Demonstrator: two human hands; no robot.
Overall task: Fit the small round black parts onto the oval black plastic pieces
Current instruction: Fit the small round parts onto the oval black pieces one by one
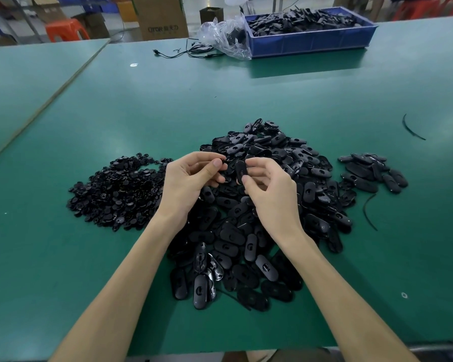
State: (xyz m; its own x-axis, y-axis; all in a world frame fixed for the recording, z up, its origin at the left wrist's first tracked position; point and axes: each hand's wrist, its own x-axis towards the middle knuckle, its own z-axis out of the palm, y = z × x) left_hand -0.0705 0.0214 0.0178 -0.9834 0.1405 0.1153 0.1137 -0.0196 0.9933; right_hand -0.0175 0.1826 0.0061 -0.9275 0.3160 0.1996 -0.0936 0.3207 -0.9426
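Note:
A big heap of oval black plastic pieces (267,205) covers the middle of the green table. To its left lies a pile of small round black parts (115,192). Both hands hover over the heap, close together. My right hand (270,194) pinches one oval piece (240,170) upright between thumb and fingers. My left hand (191,178) pinches a small round black part (223,161) at its fingertips, just left of the oval piece and a little apart from it.
A smaller stack of oval pieces (372,172) lies to the right. Black strips (411,128) lie beyond it. At the back stand a blue bin of black parts (311,43), a clear plastic bag (222,35) and a cable (183,52).

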